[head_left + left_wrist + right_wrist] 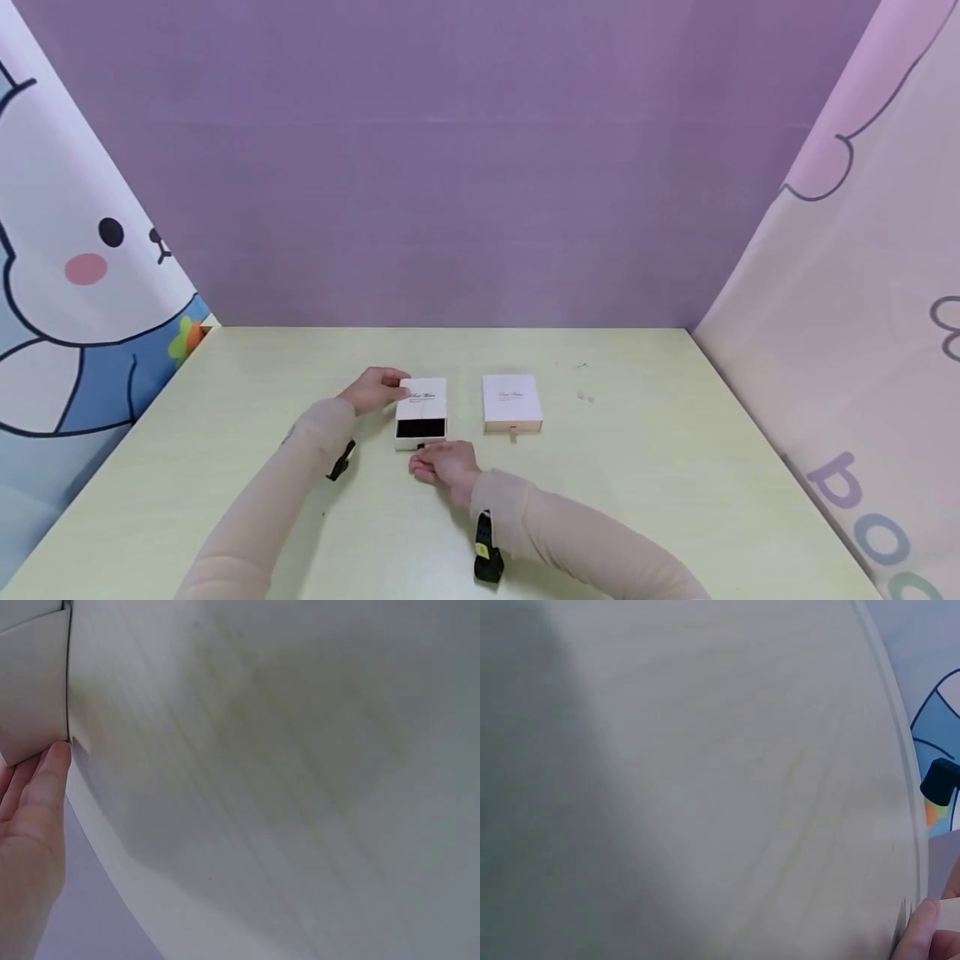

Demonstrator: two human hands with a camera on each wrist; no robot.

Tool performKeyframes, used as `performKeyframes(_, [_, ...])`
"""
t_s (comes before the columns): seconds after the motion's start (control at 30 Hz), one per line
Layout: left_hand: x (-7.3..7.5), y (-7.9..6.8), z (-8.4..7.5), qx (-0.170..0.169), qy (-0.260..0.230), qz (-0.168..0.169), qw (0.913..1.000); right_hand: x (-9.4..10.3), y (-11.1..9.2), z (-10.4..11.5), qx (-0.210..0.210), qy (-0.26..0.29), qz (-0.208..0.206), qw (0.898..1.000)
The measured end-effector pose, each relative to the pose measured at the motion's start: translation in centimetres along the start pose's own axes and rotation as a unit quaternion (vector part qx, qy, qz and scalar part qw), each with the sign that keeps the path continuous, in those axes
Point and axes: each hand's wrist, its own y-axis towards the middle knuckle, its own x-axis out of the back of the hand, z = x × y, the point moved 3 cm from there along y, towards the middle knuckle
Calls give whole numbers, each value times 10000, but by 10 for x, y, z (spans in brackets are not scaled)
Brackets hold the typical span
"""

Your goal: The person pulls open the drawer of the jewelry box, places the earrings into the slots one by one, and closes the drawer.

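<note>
A white drawer box (425, 404) with dark lettering lies left of the table's middle in the head view. Its drawer is partly out towards the front, and the black inside (420, 428) shows. My left hand (375, 390) holds the sleeve at its back left, the thumb on top. In the left wrist view those fingers touch the box's (34, 690) edge. At the drawer's front edge, my right hand (448, 465) pinches near a small dark tab; its fingertips partly hide the grip. The right wrist view shows only a thumb and fingers (919, 934) at a white corner.
A second white box (512, 400), with a peach front and a small ribbon tab (513, 435), sits just right of the first. Both stand on a pale wooden table (637, 483). A purple backdrop (450, 167) rises behind, with printed cloths at both sides.
</note>
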Motion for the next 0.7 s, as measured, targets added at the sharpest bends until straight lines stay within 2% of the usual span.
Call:
performKeyframes(0.23, [0,2,1,-32,149,47,9999,1,-6,-2,6,37,69,10000])
performKeyframes(0.47, [0,3,0,-79,57,55,9999,3,-7,-2,-46,-30,80,10000])
performKeyframes(0.7, [0,1,1,56,72,39,10000,4,-8,-2,-135,-183,72,9997])
